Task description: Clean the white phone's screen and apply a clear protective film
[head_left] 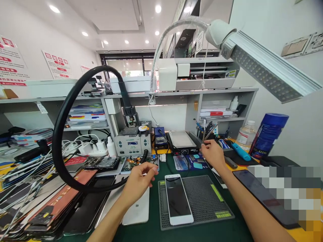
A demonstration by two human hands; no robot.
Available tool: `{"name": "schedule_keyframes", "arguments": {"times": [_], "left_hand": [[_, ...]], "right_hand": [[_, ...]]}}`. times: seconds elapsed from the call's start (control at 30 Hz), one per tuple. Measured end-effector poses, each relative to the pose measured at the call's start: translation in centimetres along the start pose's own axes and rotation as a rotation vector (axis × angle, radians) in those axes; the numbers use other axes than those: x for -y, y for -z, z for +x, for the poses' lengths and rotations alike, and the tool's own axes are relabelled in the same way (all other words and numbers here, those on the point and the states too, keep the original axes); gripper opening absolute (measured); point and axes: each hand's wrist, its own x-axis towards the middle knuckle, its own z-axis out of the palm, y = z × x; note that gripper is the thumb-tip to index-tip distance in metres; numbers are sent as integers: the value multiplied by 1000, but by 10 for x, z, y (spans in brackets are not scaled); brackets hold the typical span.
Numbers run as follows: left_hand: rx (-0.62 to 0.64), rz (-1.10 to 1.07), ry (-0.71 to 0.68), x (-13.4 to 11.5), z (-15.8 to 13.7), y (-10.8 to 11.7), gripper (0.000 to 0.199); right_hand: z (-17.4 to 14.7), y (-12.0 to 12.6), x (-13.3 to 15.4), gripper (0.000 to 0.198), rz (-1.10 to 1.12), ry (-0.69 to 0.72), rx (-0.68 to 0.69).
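Observation:
A white smartphone (178,199) with a dark screen lies face up on a grey perforated mat (204,191). My left hand (141,178) hovers left of the phone's top end, its fingers loosely curled toward the thumb with nothing visible in them. Below that hand lies a white Mi-branded back cover or phone (137,210). My right hand (214,154) reaches to the tool holder at the back right, fingers closed near the lower end of a thin metal tool (204,130). Whether the fingers grip this tool or something else is hidden.
A black hose (57,134) loops at left from the rework station (133,144). Stacked phone parts (60,198) fill the left side. A flat heating plate (181,139) stands behind the mat. At right are a dark phone (264,196), a blue can (268,136) and a bottle (246,134).

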Motion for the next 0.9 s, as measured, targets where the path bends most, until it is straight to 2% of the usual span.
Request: {"name": "schedule_keyframes", "arguments": {"times": [0.17, 0.27, 0.37, 0.57, 0.67, 0.83, 0.9], "left_hand": [[-18, 50, 5, 4, 2, 0, 30], [-38, 82, 1, 6, 4, 1, 29], [-84, 119, -21, 10, 7, 2, 32], [-246, 189, -102, 20, 15, 12, 37], [-341, 220, -133, 24, 19, 20, 35], [-486, 280, -145, 33, 24, 35, 27], [-507, 300, -141, 36, 25, 40, 28]], "right_hand": [[-12, 8, 12, 24, 18, 86, -210], [-24, 8, 19, 38, 50, 164, -306], [-39, 4, 25, 46, 86, 260, -319], [-66, -12, 34, 24, 49, 390, -155], [-73, -15, 41, 22, -23, 412, -51], [-95, 7, 63, 26, -160, 427, 121], [-115, 21, 73, 35, -223, 427, 205]]}}
